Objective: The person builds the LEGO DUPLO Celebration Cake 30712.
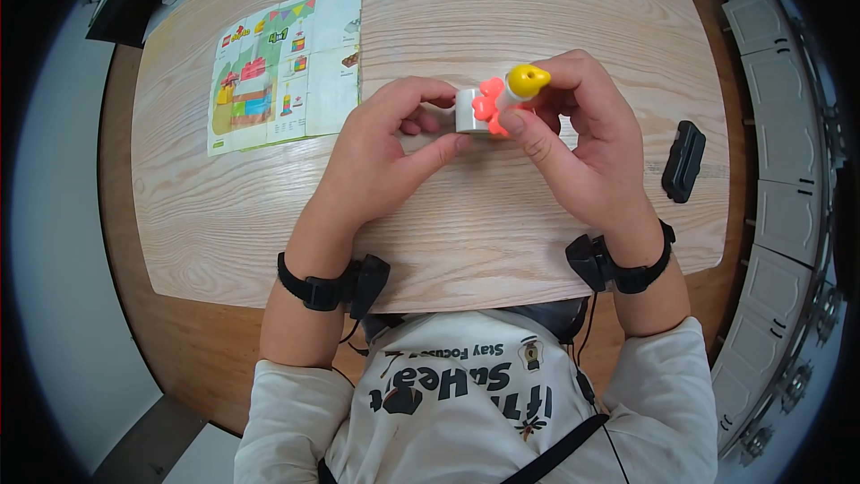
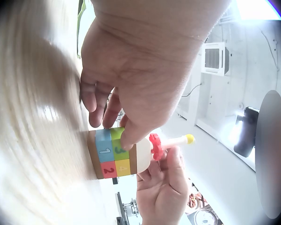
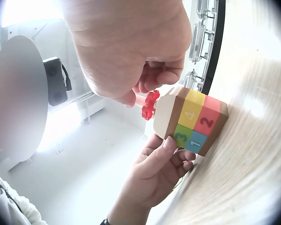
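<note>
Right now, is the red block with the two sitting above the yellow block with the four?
No, the right wrist view shows the red block below the yellow block, nearer the table.

yellow flame (image 1: 528,79): hidden behind right hand (image 1: 587,130), right wrist view | booklet (image 1: 327,81): small print seemingly illegible

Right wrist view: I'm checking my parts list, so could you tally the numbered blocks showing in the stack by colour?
Blue block: 1
Red block: 1
Green block: 1
Yellow block: 1
Total: 4
</note>
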`<state>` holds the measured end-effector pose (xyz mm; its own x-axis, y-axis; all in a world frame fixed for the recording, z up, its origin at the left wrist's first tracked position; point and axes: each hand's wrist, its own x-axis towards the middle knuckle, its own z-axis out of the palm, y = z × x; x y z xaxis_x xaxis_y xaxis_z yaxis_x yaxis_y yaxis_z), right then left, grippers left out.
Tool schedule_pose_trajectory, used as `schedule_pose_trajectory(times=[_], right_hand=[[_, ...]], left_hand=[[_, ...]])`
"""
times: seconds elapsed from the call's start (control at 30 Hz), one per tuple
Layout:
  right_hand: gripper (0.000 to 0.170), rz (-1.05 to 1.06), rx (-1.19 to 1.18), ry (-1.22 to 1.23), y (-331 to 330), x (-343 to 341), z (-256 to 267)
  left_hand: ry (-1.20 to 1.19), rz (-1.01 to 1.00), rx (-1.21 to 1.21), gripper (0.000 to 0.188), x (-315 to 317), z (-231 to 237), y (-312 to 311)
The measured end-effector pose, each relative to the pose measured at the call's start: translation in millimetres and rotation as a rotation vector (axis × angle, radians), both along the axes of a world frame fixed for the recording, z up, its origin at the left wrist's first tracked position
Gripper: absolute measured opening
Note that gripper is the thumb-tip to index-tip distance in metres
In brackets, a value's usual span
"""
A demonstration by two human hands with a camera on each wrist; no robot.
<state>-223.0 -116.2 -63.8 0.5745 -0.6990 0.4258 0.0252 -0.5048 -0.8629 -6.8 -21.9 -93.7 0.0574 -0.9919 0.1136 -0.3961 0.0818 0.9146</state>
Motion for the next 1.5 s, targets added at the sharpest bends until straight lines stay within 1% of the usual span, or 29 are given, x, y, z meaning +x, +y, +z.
schedule_pose_trajectory(times=[0.1, 0.2, 1.5], right_hand=[[0.026, -0.023, 0.049, -0.014, 0.7, 1.0, -1.3], [0.027, -0.018, 0.016, 0.017, 0.1, 0.5, -3.0], [0.016, -0.022, -0.024, 0.028, -3.9, 1.3, -4.7]], left_hand=[[-0.002, 0.039, 0.036, 0.043, 0.6, 2.1, 1.2], [0.009, 0.051, 0.053, 0.044, 0.4, 2.6, 1.0], [0.033, 0.054, 0.028, 0.041, 1.3, -2.9, -0.2]])
